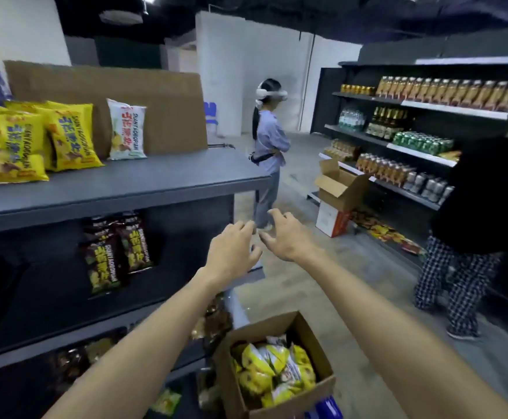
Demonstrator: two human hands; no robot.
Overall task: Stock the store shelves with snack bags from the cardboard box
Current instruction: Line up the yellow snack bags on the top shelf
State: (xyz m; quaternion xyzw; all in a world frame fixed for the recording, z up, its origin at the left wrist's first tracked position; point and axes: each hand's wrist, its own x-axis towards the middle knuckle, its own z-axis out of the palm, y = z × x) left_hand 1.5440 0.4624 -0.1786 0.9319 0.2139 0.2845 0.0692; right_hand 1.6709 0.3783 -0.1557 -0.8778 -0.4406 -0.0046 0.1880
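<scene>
An open cardboard box (231,373) stands on the floor at the bottom centre, filled with yellow and white snack bags (272,370). Above it both my arms stretch forward. My left hand (231,252) and my right hand (286,235) hang side by side in the air past the shelf's end, fingers loosely spread, holding nothing. On the top grey shelf (125,189) at the left stand yellow snack bags (68,137) and one white snack bag (126,130). Dark brown snack bags (116,252) stand on the shelf below.
A brown cardboard sheet (156,95) leans behind the top shelf. Two people stand in the aisle: one (269,146) ahead, one in checked trousers (464,267) at the right. Drink shelves (413,140) line the right wall, with an open box (337,189) on the floor.
</scene>
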